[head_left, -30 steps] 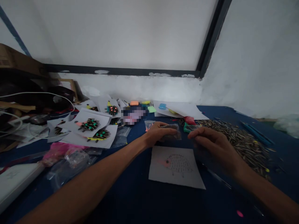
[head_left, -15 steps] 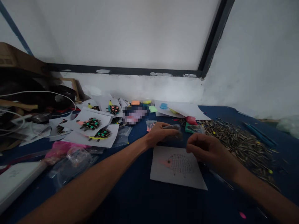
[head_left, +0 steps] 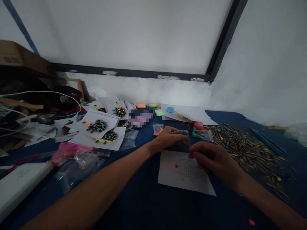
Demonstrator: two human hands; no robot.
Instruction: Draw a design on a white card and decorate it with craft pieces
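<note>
In the head view, gripping a small clear plastic bag [head_left: 181,134] with the left hand [head_left: 169,138], with thumb and fingers clamped on it, just beyond the hedgehog drawing [head_left: 184,171]. Holding the right hand [head_left: 212,156] with thumb and fingertips bent close together over the drawing's upper right part; cannot tell whether pinching anything or touching the paper. Lying flat on the blue tabletop [head_left: 141,198]: the drawing, with a pinkish snout and rows of short dark marks. Heaped beyond and right of the right hand: striped sunflower seeds [head_left: 249,150], mixed with a few coloured bits. Lying near the heap's left edge: a green packet [head_left: 198,133], with a red packet [head_left: 198,125] just behind. Set near the left hand: a small bag of orange pieces [head_left: 158,129]. Spread well apart to the left: overlapping sheets with seed-covered hedgehogs [head_left: 98,125].
</note>
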